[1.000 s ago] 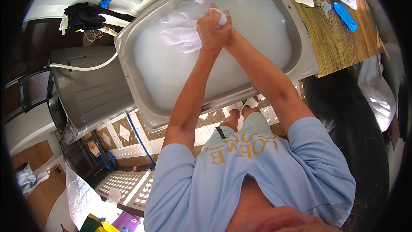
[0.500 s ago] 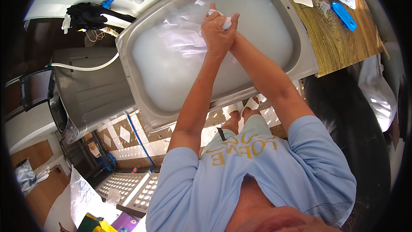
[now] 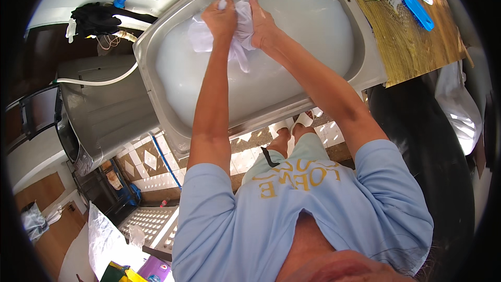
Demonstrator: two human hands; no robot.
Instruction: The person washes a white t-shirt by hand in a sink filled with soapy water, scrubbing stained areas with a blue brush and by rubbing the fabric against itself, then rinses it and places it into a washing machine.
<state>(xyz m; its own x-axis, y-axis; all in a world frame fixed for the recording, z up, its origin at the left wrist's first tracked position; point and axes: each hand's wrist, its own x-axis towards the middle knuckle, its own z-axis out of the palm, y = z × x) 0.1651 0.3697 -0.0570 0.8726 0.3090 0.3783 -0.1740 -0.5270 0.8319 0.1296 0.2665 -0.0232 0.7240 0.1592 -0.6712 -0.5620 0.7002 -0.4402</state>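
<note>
Over milky water in our steel sink (image 3: 167, 68), left hand (image 3: 222, 18) and right hand (image 3: 262, 25) clench a sodden white cloth (image 3: 241, 39), scrubbing apparently unfinished.

The cloth (image 3: 237, 31) is white, thin and wet, bunched into a crumpled wad between the left hand (image 3: 222, 18) and right hand (image 3: 262, 23), which grip it side by side, knuckles close together. A loose fold spreads out to the left of the left hand, and a narrow tail hangs down below the fists. It is held over the milky, soapy water in the metal sink (image 3: 172, 125), near the sink's far rim.
</note>
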